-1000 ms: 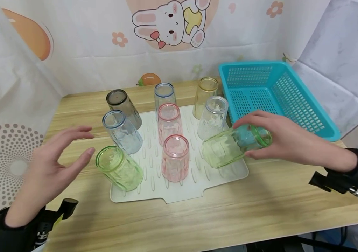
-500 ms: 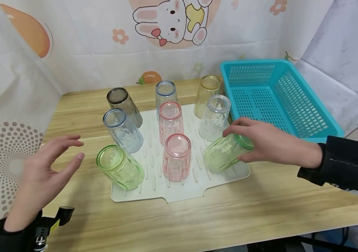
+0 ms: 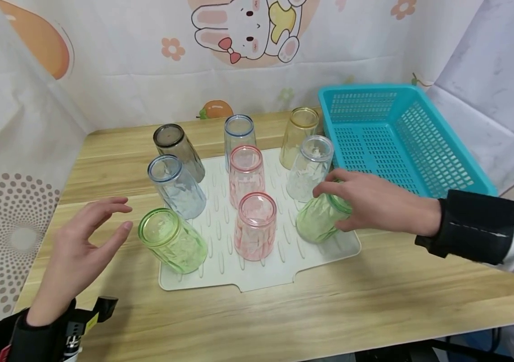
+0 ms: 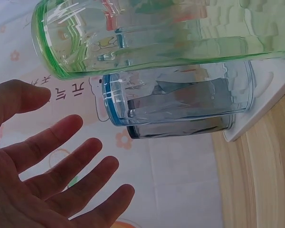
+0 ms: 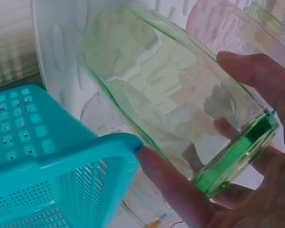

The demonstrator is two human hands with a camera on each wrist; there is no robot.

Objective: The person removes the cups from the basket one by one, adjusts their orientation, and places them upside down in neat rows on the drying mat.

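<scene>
My right hand (image 3: 370, 206) grips a green drinking glass (image 3: 317, 221) near its thick base, thumb on one side and fingers on the other. The glass leans, mouth end down at the right front of the white draining mat (image 3: 257, 279). In the right wrist view the same green glass (image 5: 147, 90) spans the middle. My left hand (image 3: 80, 246) hovers with fingers apart, holding nothing, just left of another upside-down green glass (image 3: 171, 241). In the left wrist view that green glass (image 4: 147, 38) passes above my spread fingers (image 4: 71, 175).
Upturned on the mat are two pink glasses (image 3: 255, 226), blue glasses (image 3: 177, 186), a dark grey glass (image 3: 180, 151), a yellow glass (image 3: 299, 138) and a clear glass (image 3: 309, 168). A turquoise basket (image 3: 460, 166) stands at the back right of the wooden table (image 3: 238, 322).
My right hand has moved left and slightly forward, tipping the green glass from nearly lying to more upright over the mat. My left hand drew back a little, then came forward again.
</scene>
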